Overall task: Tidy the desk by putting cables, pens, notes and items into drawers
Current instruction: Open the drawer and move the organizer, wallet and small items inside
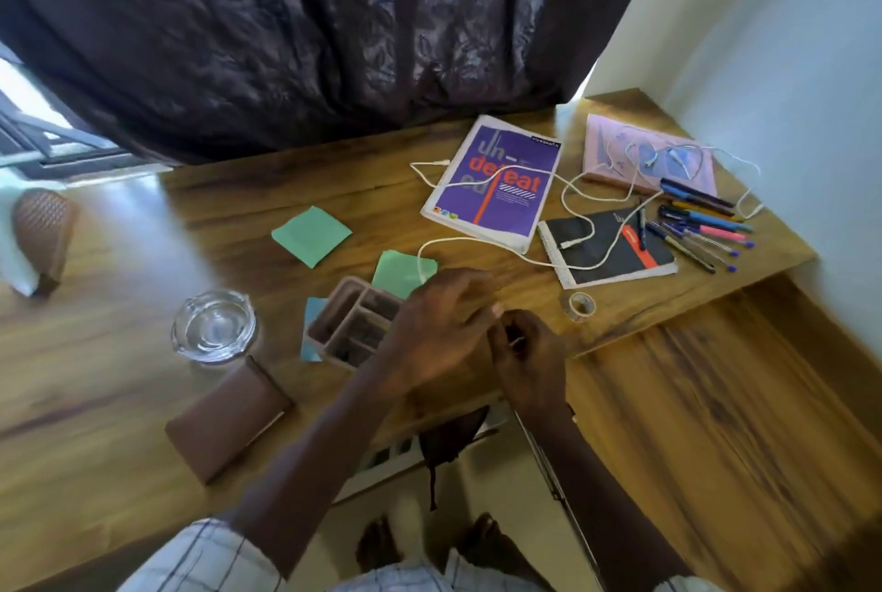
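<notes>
My left hand point(441, 329) and my right hand point(530, 364) meet at the desk's front edge, fingers pinched together. A white cable point(458, 238) runs from the purple book across a green note point(403, 271) and disappears under my left hand. My right fingers pinch a small pale piece, apparently the cable's end. Several pens point(701, 228) lie at the far right. Another green note point(311, 235) lies mid-desk. A blue note point(312, 329) sits under a brown organizer tray point(353, 324). Below the edge, a drawer point(405, 448) looks partly open.
A purple book point(494, 183), a black notebook point(611, 247) and a pink notebook point(649, 157) with a second white cable lie at the right. A tape roll point(578, 306), a glass ashtray point(213, 326) and a brown wallet point(229, 419) sit nearer. A dark curtain hangs behind.
</notes>
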